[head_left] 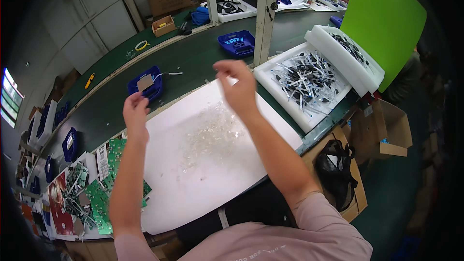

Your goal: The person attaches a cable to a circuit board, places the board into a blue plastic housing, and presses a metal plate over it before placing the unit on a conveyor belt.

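My left hand (136, 115) is raised at the left edge of a white board, fingers bent and tips together. Whatever those fingertips may hold is too small to make out. Just beyond it sits a blue plastic housing (157, 87) with a square greyish plate (145, 82) and a white cable (169, 73). My right hand (240, 87) hovers over the board's far edge, its fingers curled toward the thumb in a pinch; anything between them cannot be made out. Below both hands, many small clear plastic pieces (212, 135) lie scattered on the white board (169, 203).
A white foam tray (309, 123) of short cables stands at right, another foam tray (374, 78) overlapping it. Green circuit boards (99, 200) and bundled wires (77, 188) lie at left. A metal post (265, 19) rises beyond the board, near another blue housing (237, 43) on the dark belt.
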Motion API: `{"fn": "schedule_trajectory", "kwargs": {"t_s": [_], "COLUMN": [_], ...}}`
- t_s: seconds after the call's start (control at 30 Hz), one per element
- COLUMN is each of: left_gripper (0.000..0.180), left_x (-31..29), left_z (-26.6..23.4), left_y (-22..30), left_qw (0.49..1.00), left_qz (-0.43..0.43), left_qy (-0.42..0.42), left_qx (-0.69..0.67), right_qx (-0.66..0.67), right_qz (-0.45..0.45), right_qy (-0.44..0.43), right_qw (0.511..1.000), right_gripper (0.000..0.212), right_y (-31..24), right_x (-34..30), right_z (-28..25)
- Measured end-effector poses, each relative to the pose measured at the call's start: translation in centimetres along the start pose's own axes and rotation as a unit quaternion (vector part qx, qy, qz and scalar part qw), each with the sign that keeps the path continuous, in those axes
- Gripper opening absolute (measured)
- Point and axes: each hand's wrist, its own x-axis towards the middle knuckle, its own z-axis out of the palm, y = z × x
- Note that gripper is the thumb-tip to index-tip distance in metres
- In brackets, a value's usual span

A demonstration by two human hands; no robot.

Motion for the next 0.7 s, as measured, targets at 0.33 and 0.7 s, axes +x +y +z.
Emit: {"fn": "schedule_trajectory", "kwargs": {"t_s": [0.33,0.7], "left_gripper": [0.016,0.032], "left_x": [-26.7,-33.0], "left_z": [4.0,5.1], "left_y": [17.4,13.3], "left_qw": [0.697,0.673], "left_qz": [0.624,0.629], "left_qy": [-0.354,-0.389], "left_qx": [-0.019,0.017], "right_qx": [-0.47,-0.585], "right_qz": [0.05,0.044], "right_qy": [-0.072,-0.232], "right_qw": [0.879,0.776], "right_gripper": [0.022,0.037], "right_y": [6.4,12.6], "right_x": [8.4,12.0], "right_z": [-19.6,-25.9]}}
